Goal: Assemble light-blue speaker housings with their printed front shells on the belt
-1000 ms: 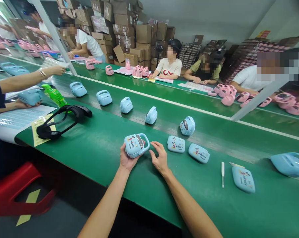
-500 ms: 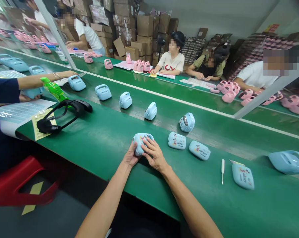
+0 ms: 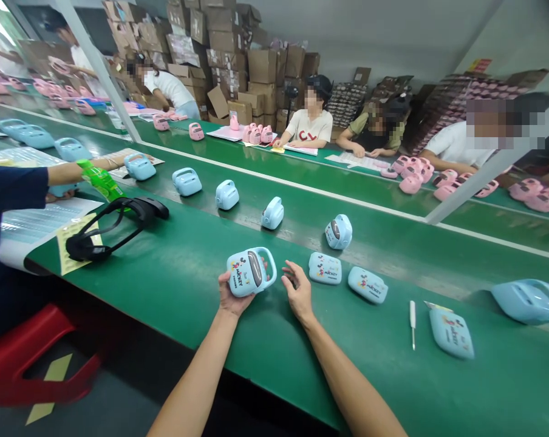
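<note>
My left hand (image 3: 232, 298) grips a light blue plastic case with a carry handle (image 3: 243, 276), tilted so its printed cartoon-mouse front and dark curved window face up. The handle points right, toward my right hand (image 3: 298, 291), which is apart from the case with its fingers spread and nothing in them. Just beyond that hand lie two flat blue printed panels, one nearer (image 3: 325, 269) and one further right (image 3: 368, 284). A white-handled screwdriver (image 3: 412, 325) rests on the green bench, beside another printed panel (image 3: 451, 332).
Several blue handled cases (image 3: 272, 213) stand in a row along the belt. At left are a black head strap (image 3: 119, 224), a green bottle (image 3: 100, 181) and a co-worker's arm (image 3: 81, 173). A large blue case (image 3: 529, 301) sits far right. People work with pink cases opposite.
My right hand has come off the case and moved right, opening. My left hand has turned the case, so its front, window and handle now show.
</note>
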Available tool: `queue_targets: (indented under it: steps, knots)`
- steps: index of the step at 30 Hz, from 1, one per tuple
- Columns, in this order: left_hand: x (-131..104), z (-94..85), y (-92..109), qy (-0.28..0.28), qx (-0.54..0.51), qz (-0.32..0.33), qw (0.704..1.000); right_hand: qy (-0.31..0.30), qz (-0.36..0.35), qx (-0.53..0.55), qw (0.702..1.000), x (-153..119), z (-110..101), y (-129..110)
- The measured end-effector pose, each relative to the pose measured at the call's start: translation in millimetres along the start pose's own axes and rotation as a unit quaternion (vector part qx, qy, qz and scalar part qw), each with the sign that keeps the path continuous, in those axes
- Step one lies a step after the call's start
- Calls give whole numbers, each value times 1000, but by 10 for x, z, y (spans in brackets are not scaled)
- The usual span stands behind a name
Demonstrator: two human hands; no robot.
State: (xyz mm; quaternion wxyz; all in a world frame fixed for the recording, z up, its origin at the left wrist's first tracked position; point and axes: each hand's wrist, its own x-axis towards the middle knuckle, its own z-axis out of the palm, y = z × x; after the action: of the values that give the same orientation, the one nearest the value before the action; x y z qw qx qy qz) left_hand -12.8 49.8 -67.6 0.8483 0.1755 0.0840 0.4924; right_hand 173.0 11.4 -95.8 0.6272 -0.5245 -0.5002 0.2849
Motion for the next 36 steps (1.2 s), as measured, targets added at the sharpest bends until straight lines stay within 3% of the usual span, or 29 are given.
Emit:
queue_targets:
  steps: [5, 8, 10, 12, 17, 21, 24, 27, 31, 36]
  knots:
    - [-34, 21, -29, 2, 29, 8, 1000, -36, -12, -22, 999, -6, -4, -103]
    - [-34, 57, -38, 11, 38, 9, 999, 4, -22, -17, 1000, -11, -36, -133]
    - [-24, 78, -54, 25, 48, 9, 998, 46, -63, -24, 997, -22, -65, -171]
    - [-16, 95, -82, 53, 77, 13, 995, 47, -125, -52, 990, -31, -95, -248]
    - [-19, 115, -164, 105, 202, 11, 974, -95, -194, -130, 968, 42, -140, -515]
    - [-17, 98, -197, 84, 250, -5, 965, -118, -185, -143, 965, 144, -159, -565]
    - [14, 90, -179, 103, 209, -14, 972, -112, -148, -149, 971, 158, -143, -478]
    - [59, 102, -108, 126, 82, 11, 989, -61, -98, -136, 984, 114, -101, -356]
    - [77, 123, -9, 111, -57, 53, 991, -35, -85, -113, 989, 43, -39, -198]
    - [67, 103, 0, 100, -47, 3, 994, -28, -34, -75, 996, 53, -8, -46]
